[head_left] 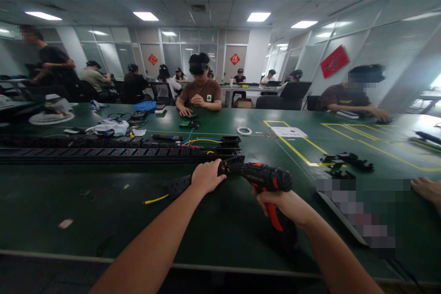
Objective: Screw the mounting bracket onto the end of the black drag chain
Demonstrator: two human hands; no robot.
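Clearly, in the head view, the person's left hand (206,177) lies over a black socket piece (178,186), and its grip is closed around the end of this piece. The piece rests near the front of the green bench (113,225), and a yellow wire (155,199) comes out at its left end. The right hand (282,203) has its grip wrapped about the handle of a black and orange power drill (263,177). The nose of the drill points to the left, just beside the fingers of the left hand; whether its tip touches the piece, I cannot tell.

Behind the hands, long black strips (86,155) lie across the left part of the bench, with coloured wires (203,140) near their right end. Farther back are a white ring (244,131) and a blue basket (145,105). To the right, small black parts (356,163) lie beside yellow lines (312,164). Across the bench sits a co-worker in a brown shirt (215,94).
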